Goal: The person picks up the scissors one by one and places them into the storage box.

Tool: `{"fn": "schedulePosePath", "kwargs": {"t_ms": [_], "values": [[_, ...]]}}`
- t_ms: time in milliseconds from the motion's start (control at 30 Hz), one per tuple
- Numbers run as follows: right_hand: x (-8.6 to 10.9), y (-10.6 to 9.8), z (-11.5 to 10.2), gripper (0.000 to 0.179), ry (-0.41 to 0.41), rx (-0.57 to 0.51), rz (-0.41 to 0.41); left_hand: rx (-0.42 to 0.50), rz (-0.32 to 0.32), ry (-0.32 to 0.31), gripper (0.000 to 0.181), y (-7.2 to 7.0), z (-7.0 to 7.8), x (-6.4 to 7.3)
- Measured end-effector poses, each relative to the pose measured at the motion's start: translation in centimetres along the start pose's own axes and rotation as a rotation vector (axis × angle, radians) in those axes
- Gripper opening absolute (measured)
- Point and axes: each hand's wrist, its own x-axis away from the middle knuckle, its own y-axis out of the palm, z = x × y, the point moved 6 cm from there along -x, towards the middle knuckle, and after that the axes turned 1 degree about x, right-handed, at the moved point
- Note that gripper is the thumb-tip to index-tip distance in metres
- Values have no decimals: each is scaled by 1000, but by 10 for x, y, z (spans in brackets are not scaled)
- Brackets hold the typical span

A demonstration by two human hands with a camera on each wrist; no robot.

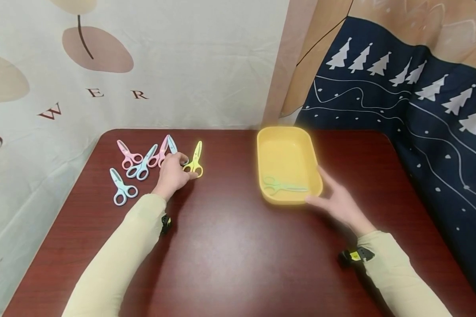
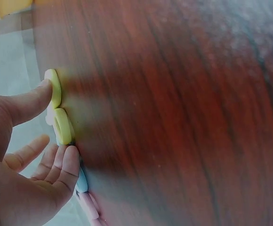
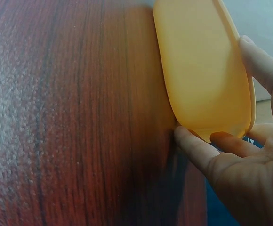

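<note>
Your left hand is at the yellow plastic-handled scissors, which lie on the dark red wood-grain table with their blades pointing away from you. Your thumb touches one handle loop and your other fingers sit by the other loop, the handles between them; you cannot tell from the views whether this is a firm pinch. Just left of them, under your fingers, is a light blue pair of scissors, its handles largely hidden.

Farther left lie four more pairs: a pink pair tilted beside that blue one, a second light blue pair, another pink pair close to it at the back, and a pale blue pair nearer to you, set apart from the others.

Your right hand holds the near right corner of the yellow rectangular plastic tray, with your thumb against the near wall and your fingers round the right side. Inside the tray, toward its near end, a pale green pair of scissors lies crosswise, handles to the left and blades to the right. The tray stands on the table, well to the right of the loose scissors.
</note>
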Motion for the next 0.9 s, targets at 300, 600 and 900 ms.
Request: {"fn": "schedulePosePath", "kwargs": {"t_ms": [300,600,900], "values": [[1,0,-2,101,23,-14,-7,-17,-40,14,54,-1,1,2],[2,1,0,100,26,-4,-5,-42,-59,19,54,0,2,3],[0,0,2,100,14,-4,-4,-40,-54,-1,56,1,6,3]]}}
